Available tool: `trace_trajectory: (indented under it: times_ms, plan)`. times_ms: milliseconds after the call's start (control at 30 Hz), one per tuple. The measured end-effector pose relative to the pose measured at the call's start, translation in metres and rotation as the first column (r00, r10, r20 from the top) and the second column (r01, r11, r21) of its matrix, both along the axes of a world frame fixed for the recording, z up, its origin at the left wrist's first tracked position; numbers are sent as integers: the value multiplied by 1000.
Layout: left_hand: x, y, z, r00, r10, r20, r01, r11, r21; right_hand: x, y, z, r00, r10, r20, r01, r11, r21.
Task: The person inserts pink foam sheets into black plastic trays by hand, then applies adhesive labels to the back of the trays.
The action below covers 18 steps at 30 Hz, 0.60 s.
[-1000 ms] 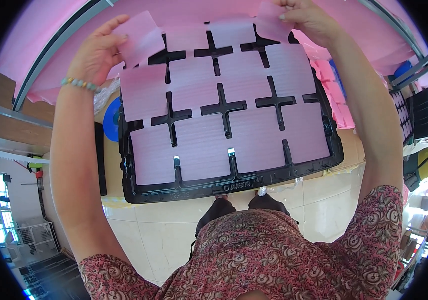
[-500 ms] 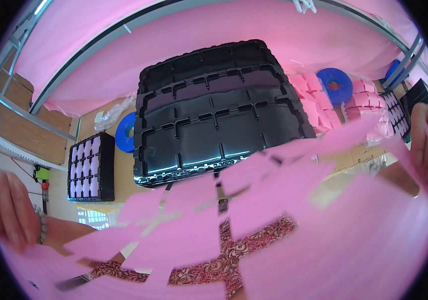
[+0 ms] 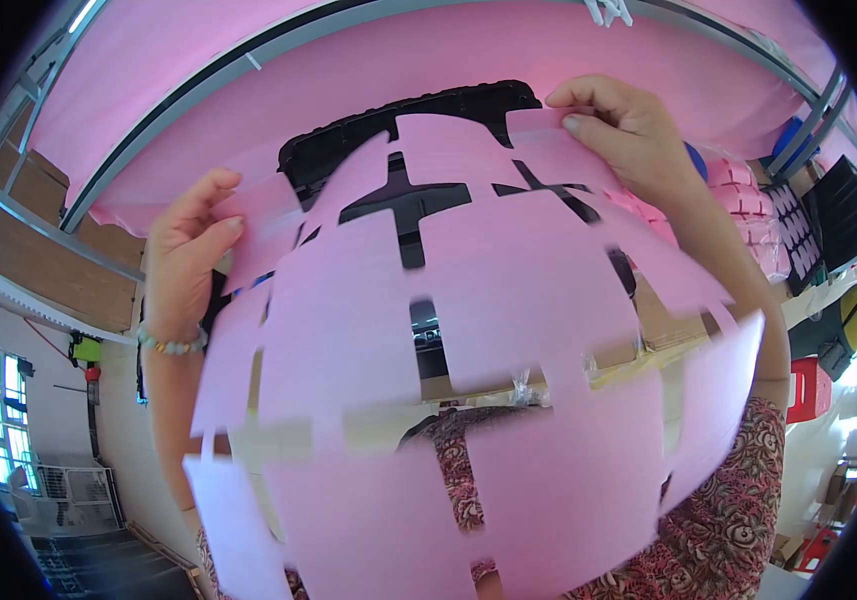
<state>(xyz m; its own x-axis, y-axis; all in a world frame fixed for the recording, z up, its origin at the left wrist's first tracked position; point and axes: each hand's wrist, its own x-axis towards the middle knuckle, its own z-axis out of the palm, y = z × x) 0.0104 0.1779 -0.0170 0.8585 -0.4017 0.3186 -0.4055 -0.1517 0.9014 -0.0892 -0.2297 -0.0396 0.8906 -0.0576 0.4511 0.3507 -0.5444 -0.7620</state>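
A large, thin pink sheet [image 3: 518, 290] with cross-shaped and slot cut-outs hangs in front of me, curving down toward my lap. My left hand [image 3: 188, 250] pinches its far left corner between thumb and fingers. At the far right corner, my right hand [image 3: 628, 135] grips the sheet the same way. Behind and beneath it stands a black plastic tray [image 3: 348, 135] with moulded compartments. Only the tray's far rim shows plainly; dark parts of it appear through the cut-outs, and the sheet hides the rest.
Wrapped pink pieces [image 3: 743, 200] lie on the table at the right, beside a dark gridded tray [image 3: 798, 240]. A blue ring [image 3: 696, 160] is partly hidden behind my right wrist. Pink cloth [image 3: 428, 60] and a metal bar [image 3: 168, 115] close off the back. A red stool [image 3: 808, 385] stands far right.
Both hands have moved inward and away from me, from the picture's sides to above the tray. They carried the pink sheet with them, and it now covers most of the tray from view.
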Motion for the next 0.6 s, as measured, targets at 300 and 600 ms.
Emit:
trace_trajectory:
  times_ms: [300,600]
  plan:
    - [96,-11,-41,980,-8,-199,7,1000,-7,77,-8,-23,991,-116,-73,109,990,-92]
    - [136,-48,-47,988,104,-114,-89,988,126,115,-29,-45,970,-219,-103,202,967,-153]
